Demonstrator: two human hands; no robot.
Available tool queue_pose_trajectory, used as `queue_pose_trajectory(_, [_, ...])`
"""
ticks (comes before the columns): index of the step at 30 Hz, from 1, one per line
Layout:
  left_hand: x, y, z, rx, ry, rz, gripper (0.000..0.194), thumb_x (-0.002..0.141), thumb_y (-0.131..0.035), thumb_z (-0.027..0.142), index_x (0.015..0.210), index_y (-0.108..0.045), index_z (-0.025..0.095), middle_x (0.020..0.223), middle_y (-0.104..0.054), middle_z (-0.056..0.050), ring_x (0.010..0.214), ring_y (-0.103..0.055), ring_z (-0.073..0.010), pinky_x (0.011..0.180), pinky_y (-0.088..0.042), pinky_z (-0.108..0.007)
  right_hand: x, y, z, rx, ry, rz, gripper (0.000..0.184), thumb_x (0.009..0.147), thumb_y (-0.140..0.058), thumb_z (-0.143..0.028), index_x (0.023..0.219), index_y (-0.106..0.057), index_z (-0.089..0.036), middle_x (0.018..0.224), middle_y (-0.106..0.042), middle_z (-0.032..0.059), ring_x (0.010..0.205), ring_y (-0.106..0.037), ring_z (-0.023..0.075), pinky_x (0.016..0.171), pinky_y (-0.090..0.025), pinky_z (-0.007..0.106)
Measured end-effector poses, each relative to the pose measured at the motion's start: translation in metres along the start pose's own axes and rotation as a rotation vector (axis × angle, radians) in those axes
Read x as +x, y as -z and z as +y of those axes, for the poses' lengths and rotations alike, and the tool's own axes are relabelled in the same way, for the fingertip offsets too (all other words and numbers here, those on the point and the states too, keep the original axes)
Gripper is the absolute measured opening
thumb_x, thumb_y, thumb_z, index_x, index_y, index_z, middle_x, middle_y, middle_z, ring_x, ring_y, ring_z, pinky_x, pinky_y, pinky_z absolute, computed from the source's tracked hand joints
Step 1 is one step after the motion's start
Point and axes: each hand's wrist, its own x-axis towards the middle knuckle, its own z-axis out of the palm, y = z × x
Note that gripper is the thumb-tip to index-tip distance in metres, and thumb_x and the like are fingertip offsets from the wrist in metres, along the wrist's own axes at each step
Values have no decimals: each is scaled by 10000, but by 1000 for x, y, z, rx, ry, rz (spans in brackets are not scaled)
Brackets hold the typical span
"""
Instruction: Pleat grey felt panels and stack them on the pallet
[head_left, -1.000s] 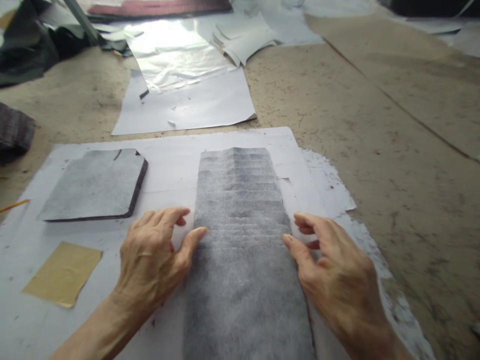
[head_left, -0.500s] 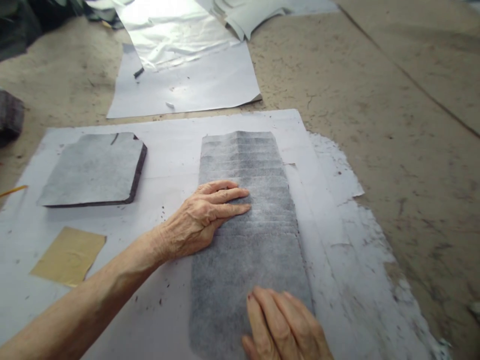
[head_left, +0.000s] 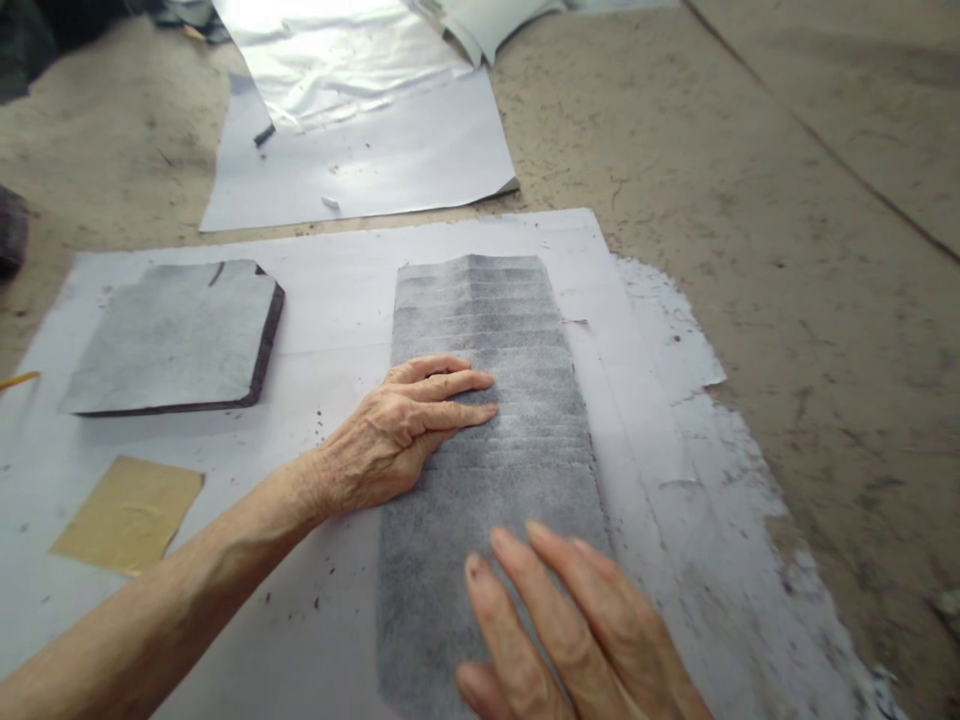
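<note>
A long grey felt-like strip (head_left: 517,330) with faint cross ridges lies lengthwise on a large white paper sheet (head_left: 345,300). My left hand (head_left: 397,430) lies flat on the strip's left middle, fingers stretched out to the right and pressed on it. My right hand (head_left: 570,630) rests flat on the strip's near end, fingers spread and pointing away from me. Neither hand holds anything.
A grey square pad with a dark edge (head_left: 176,338) lies at the left on the white sheet. A tan paper piece (head_left: 127,512) sits nearer me. Silvery foil and white sheets (head_left: 352,110) lie farther off on the speckled beige floor (head_left: 787,250).
Both hands moved from the strip's side edges onto its top; the left now lies flat at mid-strip, the right slid forward over the near end. The view tilted slightly downward.
</note>
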Motion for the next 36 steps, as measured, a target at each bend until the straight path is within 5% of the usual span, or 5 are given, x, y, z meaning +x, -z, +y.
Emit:
queue_pose_trajectory(7, [3,3,-1,-17,13,-36,295,910,-416,211,1082,-655,232,1247,-595,-26,1210,-449,-182,1031,-389,-397,-7,-25,6,64,148,-119,588,873,-340,-628,1202,-578,-203,1319,-509,71,1255,-402,317,1085,-194,517])
queue_pose_trajectory(19, [0,0,2,-78,32,-25,305,901,-410,187,1072,-656,245,1240,-597,-32,1222,-446,-183,1038,-379,-396,7,-22,21,167,134,53,308,934,-401,-364,1046,-645,-213,1149,-636,38,1163,-520,226,1037,-354,426])
queue_pose_trajectory(23, [1,4,-1,-224,168,199,235,848,-497,177,996,-672,224,1172,-634,-49,1147,-526,-181,1000,-421,-368,34,-10,58,153,-166,107,189,845,-506,-179,984,-626,-137,995,-678,86,941,-639,180,811,-522,271])
queue_pose_trajectory(27, [20,19,-5,-177,640,503,365,724,-616,254,1078,-603,167,1154,-618,-79,1006,-596,-200,907,-475,-366,87,-18,98,169,-769,-57,173,759,-609,-278,873,-625,-149,819,-681,54,734,-652,196,655,-525,303])
queue_pose_trajectory(36, [62,30,-13,236,1140,195,513,557,-675,400,996,-502,199,998,-639,-72,891,-614,-264,716,-443,-345,140,-34,111,46,-1026,-415,386,671,-656,-400,975,-582,-175,904,-662,67,851,-614,249,688,-429,317])
